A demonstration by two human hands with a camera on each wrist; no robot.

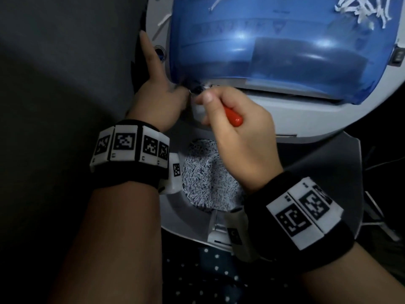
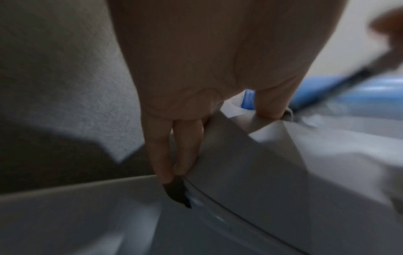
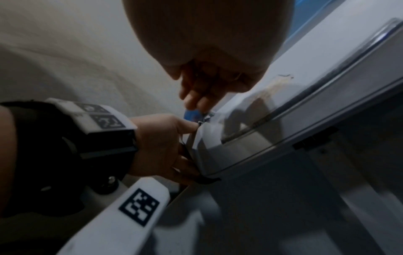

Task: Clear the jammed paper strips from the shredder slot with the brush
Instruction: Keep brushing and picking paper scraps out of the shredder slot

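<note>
The shredder head (image 1: 285, 115) is grey with a blue see-through cover (image 1: 274, 51), and its slot (image 1: 276, 92) runs as a dark line just below the cover. My right hand (image 1: 236, 132) grips a brush by its red handle (image 1: 234, 117). The brush tip (image 1: 198, 91) sits at the slot's left end. My left hand (image 1: 157, 99) clasps the head's left corner, thumb on top and forefinger straight up along the side. In the left wrist view its fingers (image 2: 185, 146) reach down behind the grey edge (image 2: 250, 163). The blurred brush (image 2: 359, 72) crosses that view's top right.
Below the head, an open bin (image 1: 208, 178) holds a heap of shredded paper. Loose white strips (image 1: 361, 9) lie on the cover's far right, and a few (image 1: 163, 21) at its left. A black switch (image 1: 397, 55) is on the right side. Dotted dark fabric (image 1: 219, 281) is nearest me.
</note>
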